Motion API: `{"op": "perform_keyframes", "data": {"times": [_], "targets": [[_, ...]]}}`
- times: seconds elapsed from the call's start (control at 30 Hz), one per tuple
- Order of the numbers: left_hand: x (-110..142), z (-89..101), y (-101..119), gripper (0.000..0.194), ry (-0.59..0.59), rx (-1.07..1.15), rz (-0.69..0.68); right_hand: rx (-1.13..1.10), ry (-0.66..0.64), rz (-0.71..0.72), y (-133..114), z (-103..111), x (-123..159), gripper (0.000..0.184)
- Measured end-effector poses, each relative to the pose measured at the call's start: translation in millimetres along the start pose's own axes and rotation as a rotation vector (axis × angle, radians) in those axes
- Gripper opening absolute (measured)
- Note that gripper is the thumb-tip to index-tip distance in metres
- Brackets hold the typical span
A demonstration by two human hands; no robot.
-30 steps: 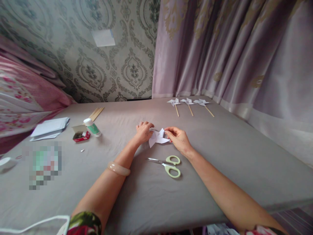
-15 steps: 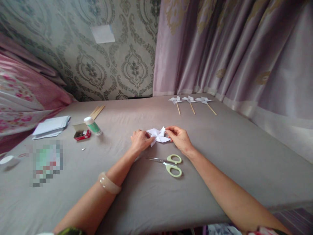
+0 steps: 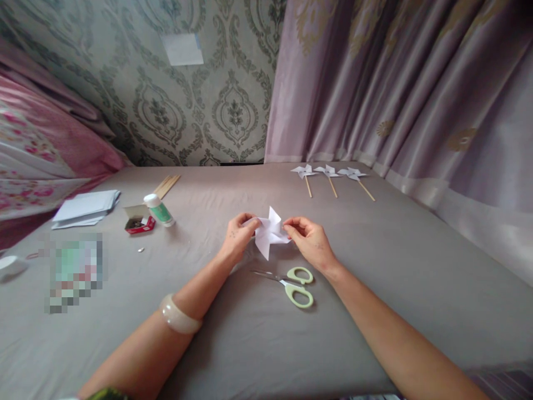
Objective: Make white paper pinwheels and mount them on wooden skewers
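A white paper pinwheel (image 3: 271, 232) is held between my two hands, tilted up from the table, with no stick showing on it. My left hand (image 3: 240, 235) pinches one blade at its left side between thumb and fingers. On the opposite side, the thumb and fingertips of my right hand (image 3: 308, 239) close at the edge of the right blade; whether something small is also between them cannot be made out. Just below the hands lie scissors (image 3: 293, 282) with light green handles, their blades pointing left.
Three finished pinwheels on sticks (image 3: 331, 172) lie at the back right. To the left are a glue stick (image 3: 159, 210), a small red box (image 3: 139, 222) with metal bits, wooden sticks (image 3: 167, 186), a paper stack (image 3: 85, 209), a white cap (image 3: 11, 266) and a blurred patch (image 3: 77, 269).
The pinwheel has been raised off the table and tilted towards me. My left hand now grips a blade higher up, while my right hand stays at the right side.
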State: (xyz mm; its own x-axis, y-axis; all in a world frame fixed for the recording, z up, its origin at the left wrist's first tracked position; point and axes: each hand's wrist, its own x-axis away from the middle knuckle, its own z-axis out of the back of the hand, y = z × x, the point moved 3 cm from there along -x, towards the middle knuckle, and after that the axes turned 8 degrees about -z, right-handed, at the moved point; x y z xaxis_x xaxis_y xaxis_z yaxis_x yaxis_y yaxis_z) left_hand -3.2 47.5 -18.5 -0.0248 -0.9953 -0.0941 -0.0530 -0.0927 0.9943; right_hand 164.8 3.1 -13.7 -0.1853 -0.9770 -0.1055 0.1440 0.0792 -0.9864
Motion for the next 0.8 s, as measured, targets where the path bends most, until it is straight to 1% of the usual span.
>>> {"op": "perform_keyframes", "data": {"times": [0.07, 0.17, 0.37, 0.47, 0.57, 0.7, 0.8], "targets": [[2, -1.4, 1, 0.017, -0.006, 0.132, 0.057, 0.073, 0.011, 0.053, -4, 0, 4, 0.017], [5, -3.2, 1, 0.027, -0.008, 0.280, 0.087, 0.175, 0.030, 0.162, -11, -1, 10, 0.012], [8, -8.9, -2, 0.041, 0.024, 0.436, 0.124, 0.337, 0.059, 0.390, -22, -6, 21, 0.009], [11, -12.8, -2, 0.040, 0.029, 0.507, 0.146, 0.403, 0.044, 0.470, -24, -9, 25, 0.011], [13, -16.2, 0, 0.036, 0.012, 0.556, 0.177, 0.453, 0.039, 0.523, -24, -10, 29, 0.014], [15, -19.0, 2, 0.027, -0.030, 0.583, 0.214, 0.497, 0.057, 0.559, -25, -10, 30, 0.017], [16, -20.2, 3, 0.023, -0.071, 0.593, 0.216, 0.520, 0.065, 0.576, -26, -9, 30, 0.016]]}}
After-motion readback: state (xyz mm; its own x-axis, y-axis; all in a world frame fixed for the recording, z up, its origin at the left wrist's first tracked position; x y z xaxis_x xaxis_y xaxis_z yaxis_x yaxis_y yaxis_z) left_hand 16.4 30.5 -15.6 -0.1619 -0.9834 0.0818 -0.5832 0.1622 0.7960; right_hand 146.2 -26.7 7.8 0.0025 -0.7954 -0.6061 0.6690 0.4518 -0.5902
